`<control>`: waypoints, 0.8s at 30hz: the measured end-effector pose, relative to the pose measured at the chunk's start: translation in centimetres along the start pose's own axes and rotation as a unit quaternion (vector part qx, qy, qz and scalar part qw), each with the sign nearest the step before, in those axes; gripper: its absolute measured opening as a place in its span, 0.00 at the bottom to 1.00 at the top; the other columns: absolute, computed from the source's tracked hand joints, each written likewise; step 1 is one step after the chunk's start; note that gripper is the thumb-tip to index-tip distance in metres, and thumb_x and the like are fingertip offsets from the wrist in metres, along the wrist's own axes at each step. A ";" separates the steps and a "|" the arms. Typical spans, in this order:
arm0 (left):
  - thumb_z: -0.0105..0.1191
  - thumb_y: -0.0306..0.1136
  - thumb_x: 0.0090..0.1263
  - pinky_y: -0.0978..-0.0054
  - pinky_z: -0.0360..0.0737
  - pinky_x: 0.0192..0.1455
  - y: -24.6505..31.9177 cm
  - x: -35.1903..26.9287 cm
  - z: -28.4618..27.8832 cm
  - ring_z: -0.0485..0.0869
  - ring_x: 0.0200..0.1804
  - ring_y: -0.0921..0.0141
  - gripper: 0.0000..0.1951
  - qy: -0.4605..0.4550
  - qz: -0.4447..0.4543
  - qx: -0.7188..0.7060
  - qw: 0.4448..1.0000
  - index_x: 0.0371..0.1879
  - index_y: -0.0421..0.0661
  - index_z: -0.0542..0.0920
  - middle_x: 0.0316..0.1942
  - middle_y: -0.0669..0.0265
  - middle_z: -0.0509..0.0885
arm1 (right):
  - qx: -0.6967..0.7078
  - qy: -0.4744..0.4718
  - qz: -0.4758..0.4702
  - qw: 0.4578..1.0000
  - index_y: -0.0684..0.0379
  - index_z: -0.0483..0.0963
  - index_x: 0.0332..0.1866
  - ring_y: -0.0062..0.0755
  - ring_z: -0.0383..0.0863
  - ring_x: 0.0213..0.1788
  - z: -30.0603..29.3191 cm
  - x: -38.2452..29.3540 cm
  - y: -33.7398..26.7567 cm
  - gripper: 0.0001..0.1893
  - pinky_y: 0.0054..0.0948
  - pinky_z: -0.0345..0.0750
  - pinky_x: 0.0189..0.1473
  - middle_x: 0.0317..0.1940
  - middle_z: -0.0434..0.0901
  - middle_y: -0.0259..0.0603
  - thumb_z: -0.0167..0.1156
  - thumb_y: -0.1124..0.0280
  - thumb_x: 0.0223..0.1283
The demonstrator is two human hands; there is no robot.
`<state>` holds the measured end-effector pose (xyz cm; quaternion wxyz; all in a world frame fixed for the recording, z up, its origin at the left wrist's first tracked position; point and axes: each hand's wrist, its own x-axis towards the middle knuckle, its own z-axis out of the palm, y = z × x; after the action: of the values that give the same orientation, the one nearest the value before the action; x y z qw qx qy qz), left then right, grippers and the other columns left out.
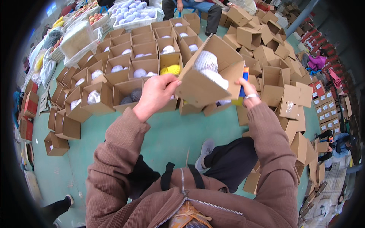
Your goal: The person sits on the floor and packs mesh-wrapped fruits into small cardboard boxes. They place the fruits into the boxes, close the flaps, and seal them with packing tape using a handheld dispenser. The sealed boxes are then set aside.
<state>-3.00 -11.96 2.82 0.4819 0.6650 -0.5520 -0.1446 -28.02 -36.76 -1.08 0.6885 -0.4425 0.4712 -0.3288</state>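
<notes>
Tilted between my hands is an open cardboard box (204, 85) with white foam-netted round items (206, 61) inside. My left hand (159, 92) pinches the box's near left edge between thumb and fingers. A blue and orange tool (244, 81), probably a tape dispenser, is gripped in my right hand (248, 89), close against the box's right flap. Under and left of the raised box stand rows of open cardboard boxes (98, 107), many with netted round items in them. One box holds a yellow netted item (171, 69).
Empty cardboard boxes (272, 81) lie heaped at the right. A white crate (135, 24) of netted items stands at the upper left. A seated person's legs (214, 18) are beyond the boxes. Another person's foot (70, 199) shows at lower left, on the green floor (168, 134).
</notes>
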 end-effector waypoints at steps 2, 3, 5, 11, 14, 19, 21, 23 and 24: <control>0.56 0.31 0.71 0.77 0.71 0.27 -0.7 0.1 -1.1 0.73 0.24 0.80 0.09 0.016 -0.029 -0.006 0.999 0.31 0.38 0.82 0.21 0.69 0.80 | 0.003 0.024 -0.047 0.999 0.63 0.77 0.41 0.38 0.83 0.35 2.7 5.1 -2.1 0.16 0.38 0.81 0.41 0.36 0.82 0.42 0.68 0.70 0.45; 0.54 0.32 0.72 0.79 0.71 0.27 -1.1 -0.1 -1.4 0.74 0.24 0.80 0.10 0.004 -0.091 -0.045 0.995 0.32 0.38 0.82 0.22 0.71 0.80 | -0.009 0.056 -0.070 0.996 0.63 0.77 0.40 0.38 0.83 0.33 3.8 7.8 -3.0 0.17 0.39 0.81 0.40 0.35 0.82 0.43 0.69 0.70 0.43; 0.51 0.29 0.75 0.81 0.74 0.30 -1.9 -0.3 -1.7 0.76 0.27 0.80 0.09 0.009 -0.177 -0.151 0.973 0.36 0.37 0.82 0.24 0.71 0.81 | 0.045 0.099 -0.112 0.988 0.63 0.77 0.33 0.38 0.81 0.30 6.2 13.6 -3.9 0.13 0.39 0.80 0.37 0.30 0.81 0.41 0.70 0.74 0.39; 0.48 0.23 0.71 0.78 0.77 0.31 -2.9 -0.9 -2.9 0.79 0.26 0.77 0.07 0.023 -0.082 -0.157 0.984 0.39 0.37 0.81 0.24 0.67 0.82 | 0.144 0.215 -0.034 0.965 0.61 0.70 0.34 0.42 0.78 0.27 11.7 30.2 -5.2 0.16 0.47 0.80 0.33 0.28 0.77 0.43 0.66 0.75 0.36; 0.49 0.23 0.65 0.76 0.76 0.26 -2.4 -0.7 -3.9 0.79 0.22 0.75 0.07 0.024 -0.077 -0.142 0.987 0.36 0.39 0.81 0.19 0.65 0.80 | 0.102 0.277 -0.078 0.952 0.60 0.69 0.31 0.37 0.76 0.25 13.8 34.2 -4.8 0.17 0.42 0.78 0.32 0.26 0.76 0.40 0.67 0.72 0.33; 0.50 0.20 0.58 0.75 0.74 0.24 -3.0 0.3 -5.2 0.78 0.19 0.69 0.05 -0.013 -0.016 -0.045 0.999 0.30 0.39 0.81 0.18 0.62 0.79 | 0.083 0.281 -0.068 0.954 0.61 0.71 0.29 0.36 0.75 0.25 17.2 37.9 -4.5 0.16 0.37 0.76 0.31 0.28 0.77 0.40 0.68 0.71 0.33; 0.51 0.20 0.57 0.74 0.74 0.24 -3.7 0.9 -5.3 0.78 0.19 0.67 0.05 -0.010 -0.017 -0.033 0.999 0.28 0.40 0.80 0.18 0.62 0.79 | 0.072 0.284 -0.051 0.955 0.61 0.70 0.28 0.36 0.75 0.25 18.3 39.4 -4.4 0.15 0.37 0.76 0.32 0.27 0.76 0.39 0.68 0.70 0.34; 0.54 0.22 0.54 0.68 0.77 0.26 -4.6 1.6 -5.5 0.80 0.21 0.60 0.03 -0.002 -0.050 -0.019 0.999 0.25 0.43 0.80 0.18 0.61 0.79 | 0.121 0.237 -0.069 0.961 0.61 0.70 0.24 0.33 0.73 0.25 19.7 41.1 -3.9 0.13 0.35 0.74 0.31 0.25 0.75 0.38 0.68 0.69 0.36; 0.54 0.22 0.54 0.68 0.77 0.26 -5.1 2.0 -5.6 0.80 0.21 0.60 0.02 -0.001 -0.050 -0.008 0.999 0.25 0.42 0.80 0.18 0.61 0.79 | 0.130 0.218 -0.079 0.964 0.62 0.71 0.22 0.31 0.73 0.25 20.1 41.9 -3.7 0.12 0.34 0.73 0.30 0.25 0.75 0.38 0.68 0.69 0.36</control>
<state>4.80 -11.36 2.18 0.4790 0.6879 -0.5169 -0.1735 4.96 -68.61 -9.42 0.5924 -0.3022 0.5269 -0.5292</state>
